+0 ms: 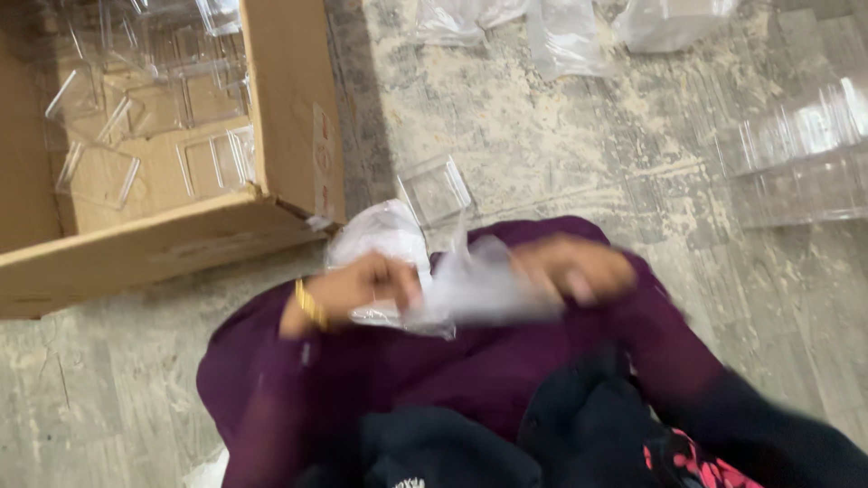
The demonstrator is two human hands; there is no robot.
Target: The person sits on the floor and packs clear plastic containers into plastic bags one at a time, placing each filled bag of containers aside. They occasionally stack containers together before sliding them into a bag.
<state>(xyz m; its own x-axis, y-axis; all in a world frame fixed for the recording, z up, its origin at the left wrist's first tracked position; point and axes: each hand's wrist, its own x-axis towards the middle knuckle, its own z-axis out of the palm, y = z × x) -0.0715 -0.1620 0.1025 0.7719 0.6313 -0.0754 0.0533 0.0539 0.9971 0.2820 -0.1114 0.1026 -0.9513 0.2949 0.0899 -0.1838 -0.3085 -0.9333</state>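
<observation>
Head view: looking down at a lap in a purple garment (pixel 470 370), seated on a grey stone floor (pixel 561 154); the picture is motion-blurred
Left hand (pixel 362 289): closed, fingers curled round one end of a clear plastic wrap (pixel 470 289); a gold bangle (pixel 310 304) sits at the wrist
Right hand (pixel 574 268): blurred, fingers bent onto the other end of the wrap; it looks like a pinch, though the blur hides the fingertips
Wrap: held between both hands just above the lap, crumpled and see-through, with a whiter bunched part rising behind the left hand; I cannot tell whether anything is inside it
Clear tray (pixel 436 188): one small transparent piece lying on the floor just beyond the hands, apart from them
Box (pixel 154 154): open cardboard carton at upper left, holding several clear plastic pieces lying loosely
Stack (pixel 800 167): more clear pieces piled at the right edge, on the floor
Bags (pixel 565 27): loose empty plastic wrappers on the floor at the top
Progress: judging by the loose wrappers and bare clear pieces around, some seem already unwrapped; the wrap in hand is mid-handling
</observation>
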